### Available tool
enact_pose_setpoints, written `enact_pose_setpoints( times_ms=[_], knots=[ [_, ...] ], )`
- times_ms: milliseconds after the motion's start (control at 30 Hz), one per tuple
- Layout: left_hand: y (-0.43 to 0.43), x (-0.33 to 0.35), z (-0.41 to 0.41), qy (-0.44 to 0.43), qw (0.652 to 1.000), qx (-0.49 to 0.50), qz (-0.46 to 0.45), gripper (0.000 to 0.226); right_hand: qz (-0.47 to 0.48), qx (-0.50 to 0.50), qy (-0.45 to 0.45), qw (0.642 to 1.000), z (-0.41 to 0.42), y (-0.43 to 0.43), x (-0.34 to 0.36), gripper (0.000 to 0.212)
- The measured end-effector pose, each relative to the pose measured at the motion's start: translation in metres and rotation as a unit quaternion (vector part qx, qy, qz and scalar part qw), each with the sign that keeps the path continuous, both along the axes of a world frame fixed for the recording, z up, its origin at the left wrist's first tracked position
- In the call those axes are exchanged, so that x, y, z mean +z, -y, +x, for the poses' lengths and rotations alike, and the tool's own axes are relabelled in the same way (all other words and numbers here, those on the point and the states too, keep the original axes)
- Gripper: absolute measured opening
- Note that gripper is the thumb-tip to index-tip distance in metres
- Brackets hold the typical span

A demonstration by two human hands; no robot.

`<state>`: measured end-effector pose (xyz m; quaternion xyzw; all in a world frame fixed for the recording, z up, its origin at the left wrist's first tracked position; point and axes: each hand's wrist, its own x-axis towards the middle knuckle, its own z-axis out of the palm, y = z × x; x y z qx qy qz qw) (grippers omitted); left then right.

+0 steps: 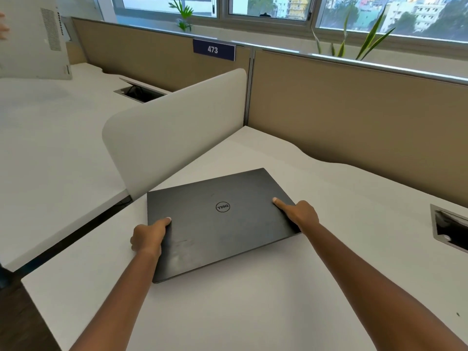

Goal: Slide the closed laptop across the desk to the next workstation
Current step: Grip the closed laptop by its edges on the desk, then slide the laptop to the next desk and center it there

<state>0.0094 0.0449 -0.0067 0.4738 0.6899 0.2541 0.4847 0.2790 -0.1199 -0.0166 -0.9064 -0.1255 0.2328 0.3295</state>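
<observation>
A closed black laptop [217, 221] with a round logo on its lid lies flat on the white desk [266, 307], turned at an angle. My left hand [149, 236] grips its left edge, thumb on top of the lid and fingers curled down the side. Over at the right edge, my right hand [300, 214] holds on in the same way, thumb stretched across the lid. Both forearms reach in from the bottom of the view.
A white curved divider [177, 127] stands just beyond the laptop, with the neighbouring white desk [50, 148] to its left. Tan partition panels [354, 122] back both desks. Cable ports [450, 228] [140, 92] are cut into each desk. A grey device [35, 39] stands far left.
</observation>
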Motion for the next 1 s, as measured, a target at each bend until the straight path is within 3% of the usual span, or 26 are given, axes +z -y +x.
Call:
enact_pose_setpoints(
  times_ms=[500, 1000],
  knots=[
    [0.085, 0.043, 0.081, 0.095, 0.982, -0.163, 0.006, 0.047, 0.055, -0.172, 0.058, 0.982, 0.025, 0.173, 0.047, 0.060],
    [0.250, 0.039, 0.154, 0.107, 0.926, -0.361, -0.040, 0.037, 0.019, -0.349, 0.070, 0.934, 0.003, 0.400, 0.050, 0.062]
  ],
)
